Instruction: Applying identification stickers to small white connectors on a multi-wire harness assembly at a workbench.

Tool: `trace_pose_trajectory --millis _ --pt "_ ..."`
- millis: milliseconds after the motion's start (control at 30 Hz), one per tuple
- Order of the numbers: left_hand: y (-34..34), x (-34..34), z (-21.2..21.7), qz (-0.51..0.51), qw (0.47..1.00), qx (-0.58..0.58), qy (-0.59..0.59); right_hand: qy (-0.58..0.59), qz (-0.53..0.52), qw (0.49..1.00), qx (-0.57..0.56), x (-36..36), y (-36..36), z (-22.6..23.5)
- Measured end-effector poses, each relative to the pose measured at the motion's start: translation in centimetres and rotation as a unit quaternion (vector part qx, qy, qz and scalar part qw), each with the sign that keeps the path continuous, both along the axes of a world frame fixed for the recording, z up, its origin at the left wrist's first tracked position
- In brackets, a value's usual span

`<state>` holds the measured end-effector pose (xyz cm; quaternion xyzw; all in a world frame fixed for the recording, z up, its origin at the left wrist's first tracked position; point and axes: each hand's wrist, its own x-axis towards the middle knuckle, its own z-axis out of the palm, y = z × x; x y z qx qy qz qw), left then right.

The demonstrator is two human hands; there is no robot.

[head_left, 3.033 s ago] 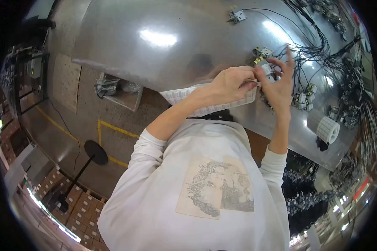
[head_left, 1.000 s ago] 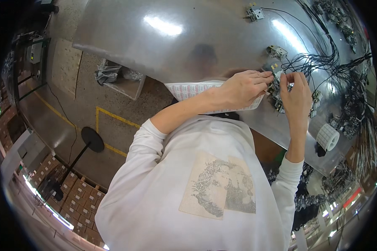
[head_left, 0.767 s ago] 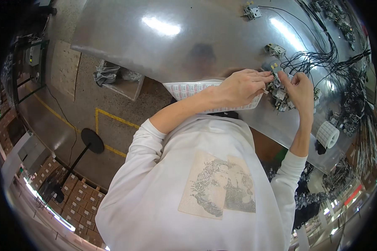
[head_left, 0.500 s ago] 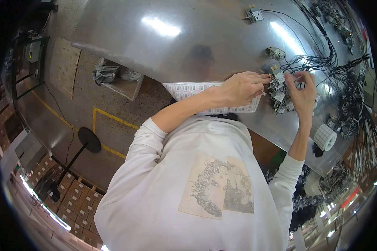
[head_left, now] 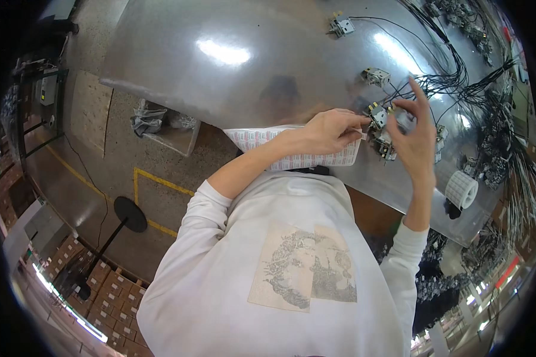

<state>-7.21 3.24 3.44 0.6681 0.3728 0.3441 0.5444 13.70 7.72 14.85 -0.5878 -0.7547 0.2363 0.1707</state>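
Observation:
My left hand [head_left: 330, 132] lies over a sheet of printed white labels [head_left: 292, 160] at the table's near edge. Its fingers are drawn together, their tips against a small metal part with yellow tips [head_left: 376, 116]; a white scrap shows by the thumb, and what the fingers grip is hidden. Several similar metal parts [head_left: 386, 149] cluster just below. Over the cluster's right side, my right hand [head_left: 417, 143] is open, index finger raised and thumb apart. A blurred grey shape shows between these fingers, apparently lying beyond them.
Farther off on the metal table [head_left: 178, 59] lie two more parts [head_left: 376, 76] [head_left: 342, 25] with thin black wires. Bundled black cables [head_left: 458, 83] run along the right. A roll of white labels [head_left: 461, 189] stands near the right edge. Left of the table, a bin [head_left: 178, 134] sits on the floor.
My right hand's index finger has lifted and straightened, opening away from the thumb. My left hand stays at the metal part, and the whole view has shifted slightly.

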Motion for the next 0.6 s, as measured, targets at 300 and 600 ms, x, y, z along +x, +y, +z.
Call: trace_pose_trajectory --millis 300,600 --pt "0.1 0.0 -0.4 -0.001 1.000 -0.022 -0.004 -0.104 0.058 0.981 -0.152 8.2 -1.4 4.8" --pt "0.3 0.0 -0.1 -0.009 0.999 -0.043 -0.008 -0.073 0.032 0.995 0.052 1.6 0.0 -1.1"
